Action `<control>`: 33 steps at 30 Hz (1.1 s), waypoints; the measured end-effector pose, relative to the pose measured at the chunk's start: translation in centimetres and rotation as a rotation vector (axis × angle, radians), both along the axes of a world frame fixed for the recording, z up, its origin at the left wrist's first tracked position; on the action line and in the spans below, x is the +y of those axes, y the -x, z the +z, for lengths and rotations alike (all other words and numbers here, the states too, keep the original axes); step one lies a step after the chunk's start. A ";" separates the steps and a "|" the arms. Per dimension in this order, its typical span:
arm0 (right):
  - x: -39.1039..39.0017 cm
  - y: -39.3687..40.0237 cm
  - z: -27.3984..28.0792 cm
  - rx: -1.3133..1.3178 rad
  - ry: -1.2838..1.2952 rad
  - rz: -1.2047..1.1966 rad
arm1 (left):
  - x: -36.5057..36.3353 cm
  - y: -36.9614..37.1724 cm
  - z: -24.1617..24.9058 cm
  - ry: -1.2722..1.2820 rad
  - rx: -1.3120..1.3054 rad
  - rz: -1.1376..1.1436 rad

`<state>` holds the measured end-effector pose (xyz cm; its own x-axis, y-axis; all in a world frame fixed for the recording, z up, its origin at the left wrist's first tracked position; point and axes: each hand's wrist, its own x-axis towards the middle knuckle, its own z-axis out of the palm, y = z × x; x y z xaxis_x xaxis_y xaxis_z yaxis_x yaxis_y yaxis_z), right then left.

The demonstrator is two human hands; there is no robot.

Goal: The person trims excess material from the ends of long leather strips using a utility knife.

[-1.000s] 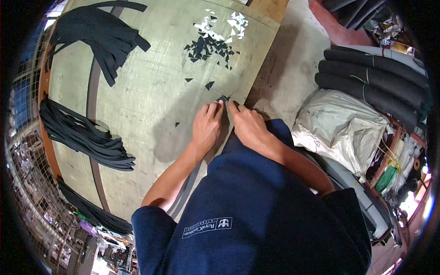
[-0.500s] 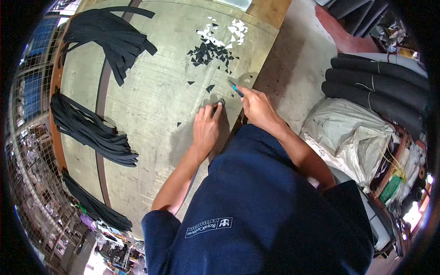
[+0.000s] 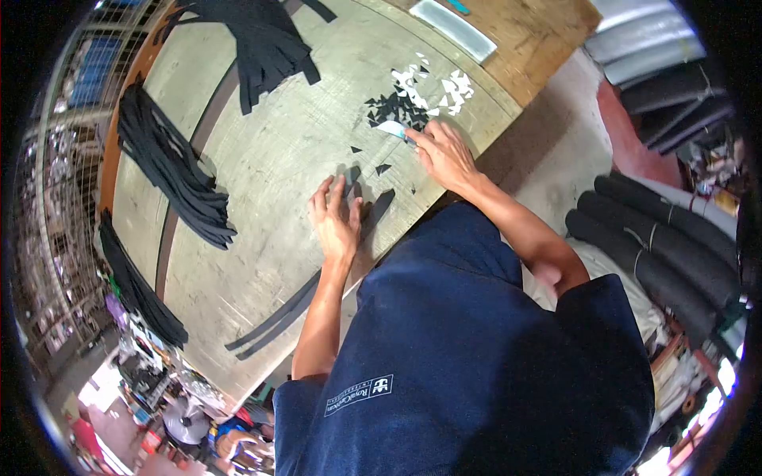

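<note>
My right hand point(image 3: 448, 160) is closed round the handle of a small knife point(image 3: 391, 128), whose pale blade points left beside a pile of small black triangular pieces point(image 3: 399, 109). My left hand point(image 3: 336, 226) rests lower on the table with its fingers apart, at two dark strips. One strip's end point(image 3: 384, 205) sticks out to the right of the thumb, and the other end lies by the fingertips. The strips pass under my left forearm, and their far ends point(image 3: 258, 341) show at lower left. Two loose black triangles point(image 3: 382, 169) lie between my hands.
Three bundles of black strips lie along the left of the table point(image 3: 270, 159): upper point(image 3: 270, 51), middle point(image 3: 171, 170) and lower point(image 3: 139, 285). White triangles point(image 3: 456, 90) and a whitish slab point(image 3: 454, 30) are near the top. Dark rolls point(image 3: 651, 238) stand right of the table.
The view has shifted. My left hand has opened out, with two long strips now visible beneath it. My right hand has brought the knife up to the pile of black pieces.
</note>
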<state>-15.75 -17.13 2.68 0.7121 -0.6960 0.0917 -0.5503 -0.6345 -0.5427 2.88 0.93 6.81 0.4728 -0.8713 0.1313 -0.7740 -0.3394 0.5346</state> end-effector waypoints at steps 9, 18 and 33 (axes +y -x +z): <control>-0.8 -0.7 2.5 -0.131 -0.011 0.177 | 2.1 5.0 -2.1 -0.246 0.137 0.092; 1.0 -7.0 4.9 0.030 -0.521 0.856 | 2.9 5.6 2.4 -0.085 0.369 0.193; 7.2 -7.6 9.1 0.283 -1.544 1.049 | 6.8 9.8 7.1 1.213 1.508 1.064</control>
<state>-8.13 -9.98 11.77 0.7258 0.6259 -0.2855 -0.4792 0.1623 -0.8626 -6.89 7.74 13.91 0.8212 -0.1025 -0.5614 0.4903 0.6299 0.6023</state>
